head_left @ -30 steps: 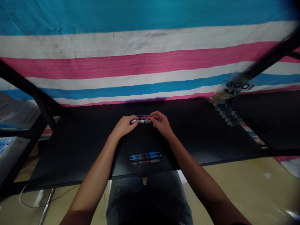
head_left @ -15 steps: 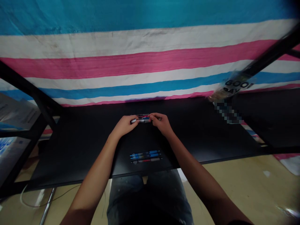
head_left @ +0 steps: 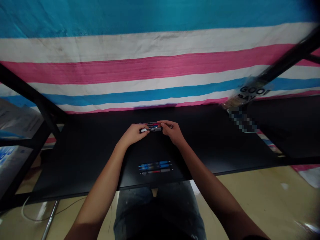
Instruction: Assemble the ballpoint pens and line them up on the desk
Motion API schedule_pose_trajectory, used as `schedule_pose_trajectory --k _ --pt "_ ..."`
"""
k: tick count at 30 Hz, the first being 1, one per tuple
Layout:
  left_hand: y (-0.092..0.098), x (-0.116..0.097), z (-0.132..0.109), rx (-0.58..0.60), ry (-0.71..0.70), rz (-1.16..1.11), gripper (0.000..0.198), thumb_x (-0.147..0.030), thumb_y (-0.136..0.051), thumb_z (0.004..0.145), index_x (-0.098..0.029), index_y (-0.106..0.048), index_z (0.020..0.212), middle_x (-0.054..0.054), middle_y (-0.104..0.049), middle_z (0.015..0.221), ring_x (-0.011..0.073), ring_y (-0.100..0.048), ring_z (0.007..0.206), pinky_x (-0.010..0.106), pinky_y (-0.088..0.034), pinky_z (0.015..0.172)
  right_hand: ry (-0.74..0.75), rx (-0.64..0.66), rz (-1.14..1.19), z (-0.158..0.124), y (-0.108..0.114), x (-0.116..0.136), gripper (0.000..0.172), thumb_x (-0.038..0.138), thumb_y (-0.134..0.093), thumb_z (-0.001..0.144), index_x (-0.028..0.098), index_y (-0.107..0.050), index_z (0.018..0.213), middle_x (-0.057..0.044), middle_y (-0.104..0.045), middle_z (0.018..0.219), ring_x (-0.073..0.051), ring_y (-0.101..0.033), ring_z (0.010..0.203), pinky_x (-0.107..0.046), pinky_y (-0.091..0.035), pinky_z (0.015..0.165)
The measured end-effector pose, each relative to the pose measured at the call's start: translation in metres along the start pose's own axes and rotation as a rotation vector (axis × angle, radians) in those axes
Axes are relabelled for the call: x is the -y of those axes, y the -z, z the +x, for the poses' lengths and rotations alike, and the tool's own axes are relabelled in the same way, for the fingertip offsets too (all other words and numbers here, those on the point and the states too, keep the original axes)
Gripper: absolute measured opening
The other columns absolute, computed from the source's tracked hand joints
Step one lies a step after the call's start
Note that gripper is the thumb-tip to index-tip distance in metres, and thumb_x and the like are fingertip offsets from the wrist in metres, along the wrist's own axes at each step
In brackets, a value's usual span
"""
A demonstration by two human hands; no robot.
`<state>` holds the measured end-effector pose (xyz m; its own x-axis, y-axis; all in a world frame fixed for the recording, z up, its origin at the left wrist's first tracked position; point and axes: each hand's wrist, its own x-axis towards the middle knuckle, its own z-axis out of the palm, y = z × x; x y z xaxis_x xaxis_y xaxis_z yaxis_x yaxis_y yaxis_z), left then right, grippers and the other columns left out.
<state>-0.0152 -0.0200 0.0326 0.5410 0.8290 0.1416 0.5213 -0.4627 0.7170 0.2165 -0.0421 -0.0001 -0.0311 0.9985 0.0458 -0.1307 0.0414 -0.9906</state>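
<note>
Both hands are at a row of pens (head_left: pixel 151 124) lying crosswise near the middle of the black tabletop. My left hand (head_left: pixel 135 134) is closed on the left end of the nearest pen (head_left: pixel 156 129), which looks grey with a white tip. On its right end, my right hand (head_left: pixel 172 129) pinches with thumb and fingers. Behind it the other pens show red and blue, their ends partly covered by my fingers. Closer to my body lie blue pens (head_left: pixel 155 165) and, beside them, a grey-and-red pen (head_left: pixel 157 171), touched by neither hand.
The black tabletop (head_left: pixel 95 156) ends at an edge before my legs. Striped sheeting (head_left: pixel 150 70) hangs behind it. At the right stand a clear printed bag (head_left: pixel 250 91) and a pixelated item (head_left: pixel 243 120). Black frame bars rise on both sides, with white packages (head_left: pixel 15 121) at the left.
The nearest grey pen has come slightly toward me, with a gap now between it and the pens behind. Both hands stay almost in place.
</note>
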Motion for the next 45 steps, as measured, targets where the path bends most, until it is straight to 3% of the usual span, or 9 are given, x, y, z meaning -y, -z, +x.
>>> schedule_pose_trajectory --k 10,16,36,45 --pt "-0.0047 0.0048 -0.0003 0.002 0.007 -0.031 0.024 -0.031 -0.062 0.092 -0.02 -0.079 0.105 0.004 -0.077 0.092 0.0166 -0.064 0.072 0.028 -0.045 0.069 -0.003 -0.033 -0.007 -0.0005 -0.0009 0.0069 0.036 0.049 -0.081 0.074 0.017 -0.078 0.091 -0.002 -0.067 0.07 -0.006 -0.035 0.047 -0.025 -0.023 0.046" --pt "-0.0047 0.0041 -0.001 0.027 0.02 -0.038 0.025 -0.034 -0.061 0.094 -0.021 -0.079 0.104 0.003 -0.076 0.087 0.016 -0.062 0.069 0.027 -0.043 0.065 0.009 -0.071 0.01 -0.0012 -0.0012 0.0075 0.04 0.055 -0.075 0.08 0.017 -0.079 0.092 -0.003 -0.067 0.073 -0.006 -0.034 0.047 -0.025 -0.024 0.045" --pt "-0.0045 -0.0008 -0.0015 0.031 -0.002 -0.05 0.025 -0.032 -0.059 0.095 -0.02 -0.079 0.103 0.004 -0.077 0.087 0.0163 -0.063 0.07 0.027 -0.043 0.065 -0.025 0.0 0.034 -0.0016 -0.0032 0.0068 0.032 0.046 -0.082 0.074 0.017 -0.08 0.089 -0.002 -0.067 0.069 -0.006 -0.038 0.047 -0.026 -0.024 0.046" --pt "-0.0044 -0.0017 -0.0016 0.039 -0.001 -0.046 0.025 -0.032 -0.058 0.095 -0.019 -0.079 0.101 0.002 -0.076 0.082 0.015 -0.061 0.066 0.027 -0.041 0.064 -0.05 0.113 0.018 -0.0037 -0.0003 0.0073 0.033 0.047 -0.078 0.08 0.016 -0.079 0.089 -0.003 -0.068 0.073 -0.006 -0.038 0.049 -0.026 -0.023 0.047"
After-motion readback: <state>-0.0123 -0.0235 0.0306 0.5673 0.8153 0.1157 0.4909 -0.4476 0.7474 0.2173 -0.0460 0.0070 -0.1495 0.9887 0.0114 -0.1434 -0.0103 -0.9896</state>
